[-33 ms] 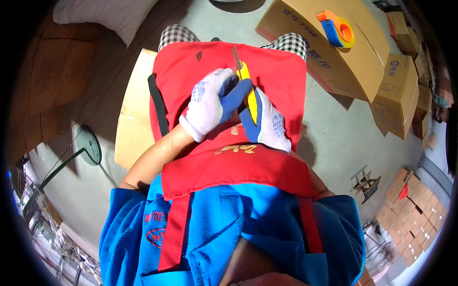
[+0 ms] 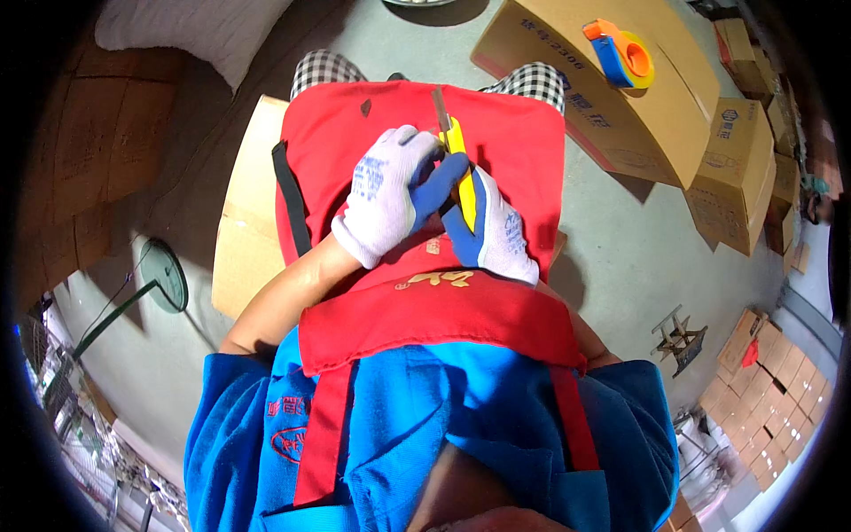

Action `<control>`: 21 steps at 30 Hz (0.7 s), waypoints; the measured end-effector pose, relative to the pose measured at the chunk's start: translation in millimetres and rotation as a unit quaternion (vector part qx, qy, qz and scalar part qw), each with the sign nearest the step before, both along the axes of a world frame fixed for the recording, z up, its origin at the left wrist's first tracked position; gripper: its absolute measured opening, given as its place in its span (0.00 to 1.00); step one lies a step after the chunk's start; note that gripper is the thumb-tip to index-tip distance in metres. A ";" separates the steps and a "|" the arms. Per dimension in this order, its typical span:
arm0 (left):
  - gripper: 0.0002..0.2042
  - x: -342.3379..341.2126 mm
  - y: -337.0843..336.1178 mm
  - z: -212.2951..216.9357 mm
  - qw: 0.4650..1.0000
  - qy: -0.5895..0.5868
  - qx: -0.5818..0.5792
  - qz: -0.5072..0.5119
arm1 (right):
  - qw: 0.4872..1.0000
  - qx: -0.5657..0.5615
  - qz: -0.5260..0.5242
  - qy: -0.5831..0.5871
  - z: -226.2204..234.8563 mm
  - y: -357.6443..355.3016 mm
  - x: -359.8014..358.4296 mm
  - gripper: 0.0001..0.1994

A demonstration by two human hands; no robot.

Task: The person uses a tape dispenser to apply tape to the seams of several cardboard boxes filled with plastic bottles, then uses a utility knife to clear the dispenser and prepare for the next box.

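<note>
A yellow utility knife point(image 2: 468, 202) points away from me over my lap, its metal blade point(image 2: 441, 106) slid out at the far end. My right hand point(image 2: 502, 229), in a white glove with blue coating, is closed round the handle's lower part. My left hand point(image 2: 383, 191), gloved the same way, has its fingers curled and its thumb pressed across the knife's upper part, near the blade. What lies under the left fingers is hidden. Beneath both hands spreads a red apron point(image 2: 341, 120), with a small dark mark on its far left part.
A tape dispenser point(image 2: 625, 58) in orange and blue lies on a large carton point(image 2: 550, 75) at the far right; another carton point(image 2: 731, 177) stands beside it. Left of my lap is cardboard point(image 2: 238, 239). A round green base with a pole point(image 2: 165, 275) stands further left. A small metal stool point(image 2: 681, 341) is at right.
</note>
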State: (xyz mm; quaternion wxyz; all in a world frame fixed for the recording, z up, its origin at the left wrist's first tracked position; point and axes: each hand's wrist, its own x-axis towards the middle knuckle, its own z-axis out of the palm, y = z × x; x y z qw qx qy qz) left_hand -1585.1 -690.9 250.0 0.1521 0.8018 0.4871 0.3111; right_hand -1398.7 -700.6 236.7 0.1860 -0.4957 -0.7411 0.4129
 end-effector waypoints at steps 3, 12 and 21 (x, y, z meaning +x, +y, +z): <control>0.17 5.6 2.0 3.3 1.000 -0.028 -0.002 0.011 | 0.998 0.030 -0.014 0.048 -6.1 2.2 5.7 0.29; 0.22 2.4 11.7 12.3 0.991 -0.026 -0.134 -0.013 | 0.995 -0.054 -0.045 0.069 -0.7 3.1 4.4 0.28; 0.20 4.3 16.6 10.8 0.874 -0.245 -0.416 0.053 | 0.998 0.058 -0.011 -0.015 1.0 2.6 0.7 0.31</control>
